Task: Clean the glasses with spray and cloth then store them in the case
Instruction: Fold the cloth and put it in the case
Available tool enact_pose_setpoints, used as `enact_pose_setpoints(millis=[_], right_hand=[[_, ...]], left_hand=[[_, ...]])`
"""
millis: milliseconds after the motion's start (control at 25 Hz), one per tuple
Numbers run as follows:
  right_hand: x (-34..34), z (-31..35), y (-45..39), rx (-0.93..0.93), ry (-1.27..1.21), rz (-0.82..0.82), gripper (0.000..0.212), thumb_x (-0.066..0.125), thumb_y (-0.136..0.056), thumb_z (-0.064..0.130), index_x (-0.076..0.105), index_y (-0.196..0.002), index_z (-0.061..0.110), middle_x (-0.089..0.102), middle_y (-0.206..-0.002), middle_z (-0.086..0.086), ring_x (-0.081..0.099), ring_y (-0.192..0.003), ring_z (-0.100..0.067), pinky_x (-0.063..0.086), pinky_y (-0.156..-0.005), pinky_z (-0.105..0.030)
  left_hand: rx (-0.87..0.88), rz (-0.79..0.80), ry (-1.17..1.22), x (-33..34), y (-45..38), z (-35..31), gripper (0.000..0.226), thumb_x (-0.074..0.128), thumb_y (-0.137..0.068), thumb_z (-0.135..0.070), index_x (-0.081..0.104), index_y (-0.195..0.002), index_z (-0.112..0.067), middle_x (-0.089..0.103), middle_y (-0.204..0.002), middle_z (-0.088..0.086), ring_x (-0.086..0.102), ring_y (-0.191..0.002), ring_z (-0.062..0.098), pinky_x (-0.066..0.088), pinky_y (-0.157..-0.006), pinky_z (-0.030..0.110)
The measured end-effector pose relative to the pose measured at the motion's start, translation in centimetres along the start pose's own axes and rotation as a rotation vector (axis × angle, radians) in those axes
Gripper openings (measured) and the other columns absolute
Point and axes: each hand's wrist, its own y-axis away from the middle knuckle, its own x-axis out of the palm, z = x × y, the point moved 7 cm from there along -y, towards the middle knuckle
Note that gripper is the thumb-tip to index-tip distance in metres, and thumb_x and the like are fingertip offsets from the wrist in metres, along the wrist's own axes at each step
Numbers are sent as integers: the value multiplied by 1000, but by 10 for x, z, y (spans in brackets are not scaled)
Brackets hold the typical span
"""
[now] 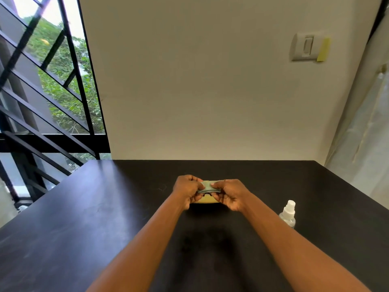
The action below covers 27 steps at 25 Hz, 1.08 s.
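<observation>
Over the middle of the black table [105,207], my left hand [186,189] and my right hand [228,193] meet, each pinching an end of a small folded grey-green cloth [207,187]. A dark bit of glasses frame [207,194] shows just under the cloth, mostly hidden by my fingers. Below my hands lies a yellowish case [205,200], only its lower edge visible. A small clear spray bottle [288,213] with a white nozzle stands upright on the table, to the right of my right forearm.
A beige wall rises right behind the table's far edge, with a light switch [305,47] at upper right. Black window bars [63,91] stand to the left, a plastic-covered surface [362,133] to the right.
</observation>
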Motion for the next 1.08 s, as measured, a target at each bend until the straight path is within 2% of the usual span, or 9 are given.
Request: enact_pose_setpoints(millis=[120, 200, 280, 440, 640, 800, 960, 1080], right_hand=[[0, 11, -17, -63, 66, -14, 9, 55, -88, -5, 57, -80, -1, 58, -78, -16, 59, -65, -19, 52, -44, -17], [-1, 16, -27, -104, 133, -36, 12, 54, -88, -6, 57, -77, -1, 58, -83, -16, 61, -70, -20, 53, -46, -19], [-3, 17, -38, -134, 246, -89, 12, 58, -86, -5, 59, -77, 3, 60, -91, -17, 62, -74, -20, 52, -50, -21], [-11, 12, -49, -170, 463, -195, 17, 66, -80, -2, 61, -68, 8, 63, -87, -14, 59, -60, -15, 51, -49, -21], [-11, 8, -48, -168, 637, -202, 16, 66, -81, 1, 59, -67, 8, 59, -68, -10, 49, -42, -10, 42, -40, -17], [-10, 4, -46, -154, 761, -179, 21, 65, -81, 0, 58, -64, 9, 58, -64, -9, 51, -41, -10, 45, -42, -19], [-13, 1, -47, -61, 722, -188, 9, 65, -78, -6, 60, -78, 2, 58, -74, -15, 47, -30, -8, 39, -34, -16], [-14, 2, -50, 20, 726, -178, 15, 65, -78, -6, 61, -92, -2, 57, -72, -16, 43, -24, -7, 35, -31, -15]], left_hand=[[39, -62, -93, -2, -21, -2, 16, 59, -83, 3, 60, -74, -10, 61, -84, 10, 61, -70, 17, 54, -60, 26], [111, -103, -245, -1, -33, -5, 16, 62, -81, 0, 61, -72, -13, 65, -89, 10, 64, -81, 23, 56, -74, 37], [165, -136, -383, 0, -40, -8, 13, 64, -80, -3, 61, -72, -13, 65, -89, 9, 63, -91, 26, 54, -83, 39], [190, -172, -504, 0, -52, -2, 4, 64, -79, -3, 63, -79, -7, 65, -90, 13, 62, -91, 27, 53, -81, 36], [146, -156, -575, 0, -61, 12, 15, 67, -80, -9, 64, -93, -2, 65, -96, 14, 63, -89, 24, 54, -77, 33], [117, -138, -556, 0, -64, 23, 10, 70, -76, -10, 65, -83, -6, 66, -94, 14, 65, -86, 26, 57, -80, 40], [124, -120, -530, 1, -62, 29, 8, 72, -76, -11, 65, -78, -9, 66, -92, 12, 64, -87, 24, 56, -81, 41], [118, -98, -471, 0, -62, 29, 8, 69, -79, -9, 63, -75, -12, 65, -86, 7, 64, -83, 19, 57, -80, 39]])
